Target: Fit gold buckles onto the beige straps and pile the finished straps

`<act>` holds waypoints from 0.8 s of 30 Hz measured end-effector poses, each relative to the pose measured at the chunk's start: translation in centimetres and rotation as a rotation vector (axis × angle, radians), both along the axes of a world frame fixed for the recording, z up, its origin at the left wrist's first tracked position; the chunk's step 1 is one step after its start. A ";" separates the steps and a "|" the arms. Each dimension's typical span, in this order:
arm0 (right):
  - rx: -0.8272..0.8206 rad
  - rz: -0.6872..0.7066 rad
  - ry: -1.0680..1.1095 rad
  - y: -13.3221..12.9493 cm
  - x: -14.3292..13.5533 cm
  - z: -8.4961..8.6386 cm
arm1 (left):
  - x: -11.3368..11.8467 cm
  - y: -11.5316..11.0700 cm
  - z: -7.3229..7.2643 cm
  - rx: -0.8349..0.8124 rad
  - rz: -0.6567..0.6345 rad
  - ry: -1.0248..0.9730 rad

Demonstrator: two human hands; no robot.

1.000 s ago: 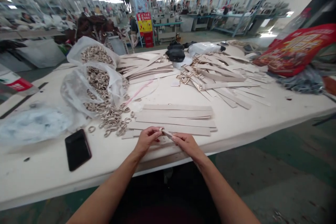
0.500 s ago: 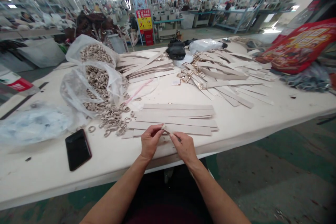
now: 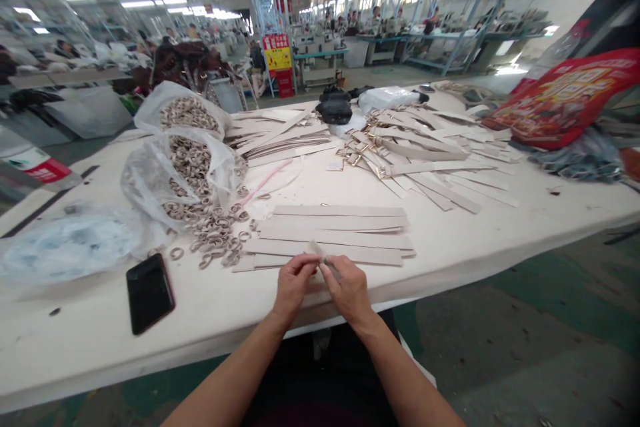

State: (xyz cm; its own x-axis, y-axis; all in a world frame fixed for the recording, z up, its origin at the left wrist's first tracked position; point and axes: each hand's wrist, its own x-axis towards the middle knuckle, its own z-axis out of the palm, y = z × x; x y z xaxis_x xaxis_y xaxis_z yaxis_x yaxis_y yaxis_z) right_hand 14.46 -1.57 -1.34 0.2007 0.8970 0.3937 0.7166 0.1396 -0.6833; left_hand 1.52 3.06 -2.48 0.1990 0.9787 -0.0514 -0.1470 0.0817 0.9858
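Note:
My left hand (image 3: 295, 282) and my right hand (image 3: 347, 287) meet at the near edge of the table, fingertips pinched together. Between them is a small beige strip piece (image 3: 316, 248), its end pointing up and away; its exact shape is blurred. The right thumb and fingers grip it. The left fingers are closed at its side, and what they hold is hidden. Just beyond the hands, flat beige straps (image 3: 340, 221) lie in rows. Left of these, small beige loops (image 3: 217, 230) spill from a clear plastic bag (image 3: 150, 167).
A black phone (image 3: 149, 293) and a bluish plastic bag (image 3: 70, 240) lie at the left. Straps with gold buckles (image 3: 425, 147) are piled at the back right, near a red bag (image 3: 560, 103). People sit at machines in the background.
The beige piece has turned to point more upward. My hands have drawn closer together, the left one moving slightly right. The whole view has shifted a little.

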 end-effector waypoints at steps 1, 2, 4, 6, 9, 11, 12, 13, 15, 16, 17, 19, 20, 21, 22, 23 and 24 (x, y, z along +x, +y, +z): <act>-0.001 0.001 0.040 0.1 -0.1 0.1 | 0.2 -0.2 -0.1 0.043 0.011 0.037; -0.010 0.004 0.090 0.1 -0.1 0.3 | 0.4 -0.2 -0.2 0.076 0.017 0.065; -0.054 -0.002 0.210 -0.1 0.1 0.5 | 0.5 0.0 0.1 0.103 0.016 0.071; -0.100 -0.030 0.288 -0.3 0.6 0.7 | 0.7 0.5 0.7 0.056 -0.018 0.010; -0.114 -0.055 0.244 -0.4 1.3 0.7 | 1.1 1.0 1.6 -0.102 -0.089 -0.128; -0.120 -0.008 0.240 -0.3 1.7 0.8 | 1.5 0.8 1.9 -0.175 -0.115 -0.167; -0.128 0.023 0.277 -0.2 1.9 0.9 | 1.8 0.6 1.9 -0.189 -0.122 -0.168; -0.133 0.052 0.335 0.0 2.1 1.0 | 2.0 0.3 1.9 -0.192 -0.132 -0.161; -0.132 0.087 0.470 0.4 2.7 1.1 | 2.2 -0.2 1.7 -0.162 -0.167 -0.118; -0.134 0.092 0.528 0.6 3.1 1.1 | 2.1 0.0 1.7 -0.135 -0.200 -0.082; -0.143 0.089 0.583 0.8 3.5 1.0 | 2.1 0.4 1.8 -0.106 -0.259 -0.032; -0.179 0.058 0.694 1.3 4.6 0.5 | 1.9 2.9 2.5 -0.027 -0.418 0.112; -0.203 0.038 0.755 1.5 5.1 0.2 | 1.9 4.8 3.0 0.041 -0.484 0.209; -0.222 0.020 0.815 1.8 5.6 -0.1 | 2.1 7.1 3.5 0.137 -0.513 0.324; -0.236 0.005 0.869 2.1 6.1 -0.4 | 2.3 9.7 3.8 0.278 -0.455 0.443; -0.242 -0.007 0.912 2.4 6.6 -0.6 | 2.7 12.2 4.1 0.434 -0.372 0.599; -0.248 -0.016 0.945 2.7 6.9 -0.7 | 3.1 14.5 4.1 0.556 -0.336 0.765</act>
